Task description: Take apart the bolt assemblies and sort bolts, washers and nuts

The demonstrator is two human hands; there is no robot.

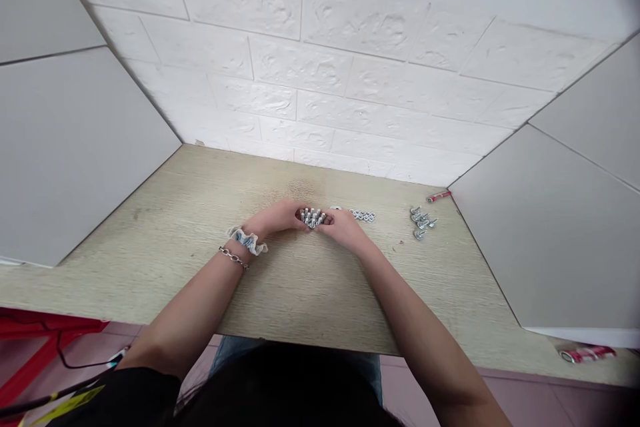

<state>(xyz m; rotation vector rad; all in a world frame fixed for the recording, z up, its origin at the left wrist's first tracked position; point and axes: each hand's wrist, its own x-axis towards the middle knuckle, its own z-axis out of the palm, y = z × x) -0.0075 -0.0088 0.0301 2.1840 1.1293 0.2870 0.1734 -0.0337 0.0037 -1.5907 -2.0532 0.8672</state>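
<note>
Frame centre: left hand (286,215) and right hand (345,229), each grip curled snugly against one bolt cluster (313,217); two red cylinders (439,197) lie at right.

The left hand (284,215) and right hand (344,228) partly hide the bolts (313,217). Near left, a red frame (31,365) is cut off.

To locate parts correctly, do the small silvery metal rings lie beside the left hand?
No, the rings lie to the right, beside the right hand.
</note>
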